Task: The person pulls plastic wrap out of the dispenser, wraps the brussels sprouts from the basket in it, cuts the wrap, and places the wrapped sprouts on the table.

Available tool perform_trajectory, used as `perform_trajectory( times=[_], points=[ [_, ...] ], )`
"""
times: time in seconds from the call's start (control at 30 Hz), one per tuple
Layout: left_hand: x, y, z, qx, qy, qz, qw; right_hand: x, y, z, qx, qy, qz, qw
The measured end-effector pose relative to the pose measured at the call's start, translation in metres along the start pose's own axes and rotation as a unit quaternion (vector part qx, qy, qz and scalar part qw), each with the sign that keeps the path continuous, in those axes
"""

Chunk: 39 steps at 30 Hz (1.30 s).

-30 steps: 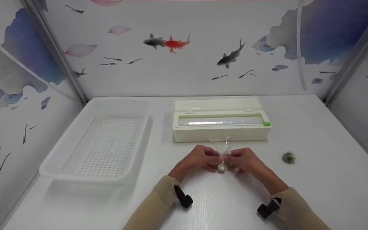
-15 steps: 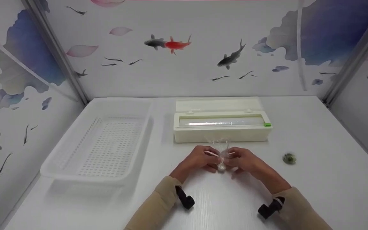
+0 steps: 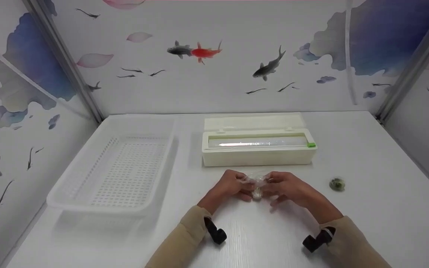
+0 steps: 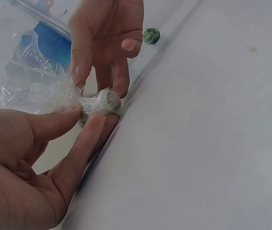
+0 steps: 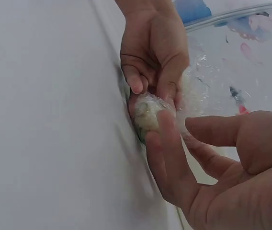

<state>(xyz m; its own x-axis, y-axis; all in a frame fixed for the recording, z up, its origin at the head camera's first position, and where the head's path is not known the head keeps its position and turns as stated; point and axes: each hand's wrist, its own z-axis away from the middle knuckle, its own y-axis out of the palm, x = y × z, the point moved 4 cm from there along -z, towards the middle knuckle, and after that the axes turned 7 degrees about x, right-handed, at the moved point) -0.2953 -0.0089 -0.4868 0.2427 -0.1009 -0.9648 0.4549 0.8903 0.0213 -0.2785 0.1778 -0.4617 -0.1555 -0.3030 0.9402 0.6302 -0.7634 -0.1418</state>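
Note:
Between both hands, just above the white table (image 3: 244, 238), is a small pale ball wrapped in cling film (image 4: 100, 103). My left hand (image 3: 231, 186) pinches the wrapped ball between thumb and fingers. My right hand (image 3: 289, 188) has its fingertips against the ball's other side, with its thumb at the gathered film. Loose, crumpled cling film (image 4: 30, 81) spreads out from the ball on the side away from me. What the ball is made of is blurred by the wrap. A second small ball, green and film-wrapped (image 3: 337, 184), lies on the table to the right.
Behind the hands stands a cream cling film box (image 3: 257, 158) with its lid raised, a film roll (image 3: 251, 142) inside and a green slider at its right end. At the left is a white perforated basket (image 3: 60, 196). Printed panels (image 3: 214, 89) surround the table.
The film tail that stood up above the fingers has folded down and sits lower. The right hand has turned slightly with its fingers spread more; the left hand has hardly moved.

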Motion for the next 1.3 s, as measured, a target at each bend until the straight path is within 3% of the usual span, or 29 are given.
perform_trajectory(
  times=[0.13, 0.27, 0.43, 0.53, 0.6, 0.73, 0.83, 0.9, 1.0, 1.3],
  points=[
    [-0.0011, -0.0003, 0.0014, -0.003, 0.012, -0.013, 0.9998, 0.0022, -0.0028, 0.0036, 0.020, -0.004, 0.005, 0.9998],
    [-0.0024, -0.0001, 0.0022, -0.010, 0.026, -0.047, 0.9985, 0.0023, -0.0014, 0.0032, 0.014, 0.006, -0.001, 0.9999],
    [-0.0056, -0.0003, 0.0025, -0.023, 0.043, -0.131, 0.9902, 0.0003, 0.0024, 0.0009, -0.007, 0.012, 0.004, 0.9999],
    [-0.0066, -0.0020, 0.0015, -0.023, 0.033, -0.163, 0.9858, -0.0006, 0.0049, -0.0006, -0.025, 0.016, 0.019, 0.9994],
    [-0.0065, -0.0032, 0.0011, -0.011, 0.020, -0.161, 0.9866, -0.0011, 0.0059, -0.0018, -0.042, 0.022, 0.027, 0.9985],
    [-0.0043, -0.0043, 0.0020, 0.043, -0.007, -0.091, 0.9949, -0.0028, 0.0068, -0.0046, -0.073, 0.041, 0.032, 0.9960],
    [-0.0035, -0.0047, 0.0039, 0.082, -0.010, -0.042, 0.9957, -0.0039, 0.0068, -0.0057, -0.087, 0.053, 0.041, 0.9939],
    [-0.0030, -0.0059, 0.0048, 0.089, -0.001, -0.045, 0.9950, -0.0041, 0.0066, -0.0054, -0.095, 0.059, 0.048, 0.9926],
    [-0.0010, -0.0056, 0.0033, 0.089, 0.010, -0.052, 0.9946, -0.0034, 0.0061, -0.0048, -0.097, 0.061, 0.061, 0.9916],
    [-0.0012, -0.0030, 0.0007, 0.041, 0.006, -0.066, 0.9970, 0.0046, 0.0046, 0.0001, -0.049, 0.035, 0.103, 0.9928]
  ],
)
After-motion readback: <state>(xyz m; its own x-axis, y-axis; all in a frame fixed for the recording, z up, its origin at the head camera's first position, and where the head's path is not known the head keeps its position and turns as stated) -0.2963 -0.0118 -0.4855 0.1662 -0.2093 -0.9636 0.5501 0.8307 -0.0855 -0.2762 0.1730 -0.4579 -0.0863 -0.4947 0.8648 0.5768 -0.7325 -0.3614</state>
